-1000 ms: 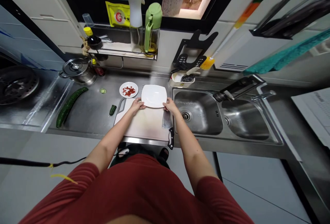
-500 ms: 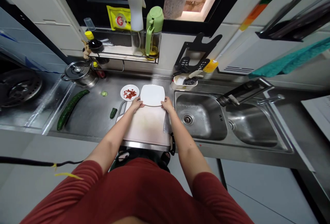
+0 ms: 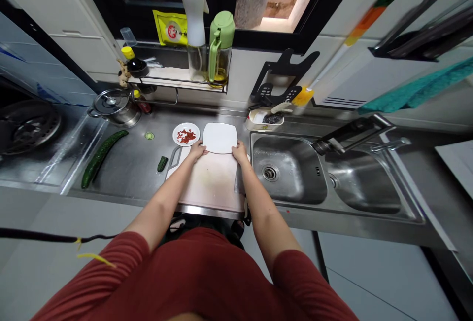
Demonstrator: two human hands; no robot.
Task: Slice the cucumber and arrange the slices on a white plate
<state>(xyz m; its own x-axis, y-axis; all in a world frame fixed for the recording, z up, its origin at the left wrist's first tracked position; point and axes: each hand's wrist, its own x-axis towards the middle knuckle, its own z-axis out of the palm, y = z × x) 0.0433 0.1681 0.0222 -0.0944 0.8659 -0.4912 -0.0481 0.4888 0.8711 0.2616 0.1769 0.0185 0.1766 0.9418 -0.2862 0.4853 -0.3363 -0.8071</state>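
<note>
A white square plate (image 3: 219, 138) stands at the far edge of a pale cutting board (image 3: 210, 183), with my left hand (image 3: 197, 151) and my right hand (image 3: 240, 152) holding its near corners. A kitchen knife's black handle (image 3: 246, 207) shows beside the board's near right corner, and my right forearm hides most of its blade. Left of the board lie a small plate of chopped red chili (image 3: 186, 134), a whole cucumber (image 3: 101, 158), a cucumber piece (image 3: 161, 163) and a thin cucumber slice (image 3: 149, 135).
A steel double sink (image 3: 288, 168) lies right of the board, under a tall faucet (image 3: 351, 136). A lidded steel pot (image 3: 114, 106) stands at the back left. Behind the plates, a green oil bottle (image 3: 220, 50) and a white spray bottle (image 3: 194, 25) sit on a rack.
My hands stay on the white plate's near corners. The whole view has shifted slightly, and my right forearm now covers more of the knife blade.
</note>
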